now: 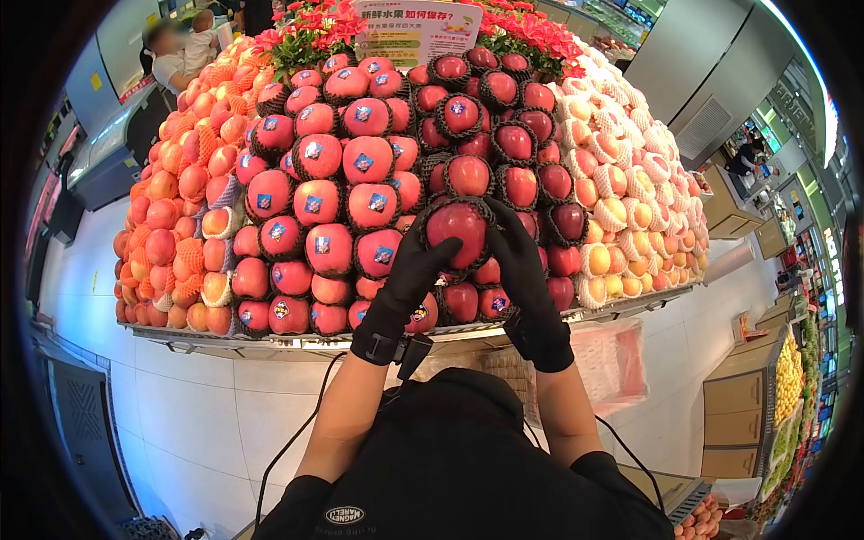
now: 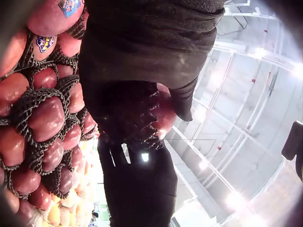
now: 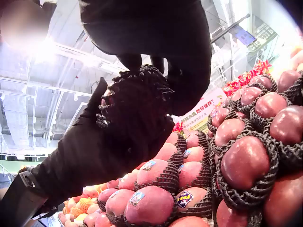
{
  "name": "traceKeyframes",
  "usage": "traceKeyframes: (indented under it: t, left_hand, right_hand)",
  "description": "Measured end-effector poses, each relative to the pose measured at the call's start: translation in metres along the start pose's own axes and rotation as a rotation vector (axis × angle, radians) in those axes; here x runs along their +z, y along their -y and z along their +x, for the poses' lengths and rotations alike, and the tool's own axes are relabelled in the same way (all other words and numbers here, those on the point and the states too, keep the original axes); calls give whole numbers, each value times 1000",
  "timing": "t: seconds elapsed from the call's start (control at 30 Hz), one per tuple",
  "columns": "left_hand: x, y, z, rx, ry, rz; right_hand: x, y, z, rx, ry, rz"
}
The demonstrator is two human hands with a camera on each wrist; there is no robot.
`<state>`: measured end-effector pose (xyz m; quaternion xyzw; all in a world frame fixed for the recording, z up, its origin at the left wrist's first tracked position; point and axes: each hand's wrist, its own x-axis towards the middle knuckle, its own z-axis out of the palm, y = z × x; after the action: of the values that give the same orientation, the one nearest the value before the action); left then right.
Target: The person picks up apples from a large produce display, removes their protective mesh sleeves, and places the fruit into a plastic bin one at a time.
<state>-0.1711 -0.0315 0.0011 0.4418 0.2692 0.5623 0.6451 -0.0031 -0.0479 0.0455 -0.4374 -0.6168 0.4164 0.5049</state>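
Note:
Between my two black-gloved hands is a dark red apple (image 1: pixel 456 236) in a black foam net, raised over the front of the fruit display. My left hand (image 1: pixel 416 272) grips it from the left, the thumb lying across its front. On the other side my right hand (image 1: pixel 524 274) holds it with fingers curled round the netted edge. In the left wrist view, the apple's bare red skin (image 2: pixel 164 111) shows beside the left thumb. The black net (image 3: pixel 137 97) covers the side seen in the right wrist view. Rows of netted red apples (image 1: pixel 367 160) lie just behind the hands.
Orange-netted fruit (image 1: pixel 162 216) fills the left of the stand, and white-netted fruit (image 1: pixel 630 193) the right. A sign (image 1: pixel 418 31) stands at the back among red flowers (image 1: pixel 531 40). A pink crate (image 1: pixel 603 364) lies below the stand's front edge (image 1: pixel 342 340).

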Motion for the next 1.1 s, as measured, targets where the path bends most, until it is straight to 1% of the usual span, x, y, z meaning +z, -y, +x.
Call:
traceKeyframes:
  t: [0.03, 0.13, 0.23, 0.33, 0.43, 0.53, 0.63, 0.73, 0.8, 0.87, 0.93, 1.03, 1.1]
  left_hand:
    - [0, 1, 1, 9, -10, 21]
    - [2, 0, 4, 176, -13, 140]
    - [6, 2, 3, 371, -74, 340]
    - [15, -6, 0, 410, -78, 327]
    - [14, -4, 0, 436, -49, 329]
    - [13, -4, 3, 437, -19, 373]
    - [7, 0, 7, 264, -60, 299]
    - [10, -3, 6, 241, -57, 306]
    - [14, -5, 4, 205, -68, 317]
    - [13, 0, 3, 157, -46, 279]
    - [6, 11, 4, 105, -1, 207]
    - [-5, 28, 7, 41, 92, 95]
    - [-8, 36, 7, 22, 127, 83]
  right_hand:
    - [-1, -1, 1, 14, 5, -9]
    - [-3, -5, 1, 29, -9, -2]
    - [-7, -14, 2, -83, -17, -33]
    - [-11, -18, 1, -30, 85, 7]
    - [-6, -7, -2, -29, 131, 145]
    - [-9, -4, -1, 1, 147, 148]
    - [-12, -6, -1, 71, 73, 67]
    - [-13, -4, 2, -15, 26, -97]
    - [-7, 2, 1, 30, 76, -30]
    - [-3, -1, 1, -20, 96, -139]
    - [1, -9, 6, -170, 86, -428]
    - [4, -1, 5, -133, 126, -518]
    - [7, -16, 3, -141, 104, -556]
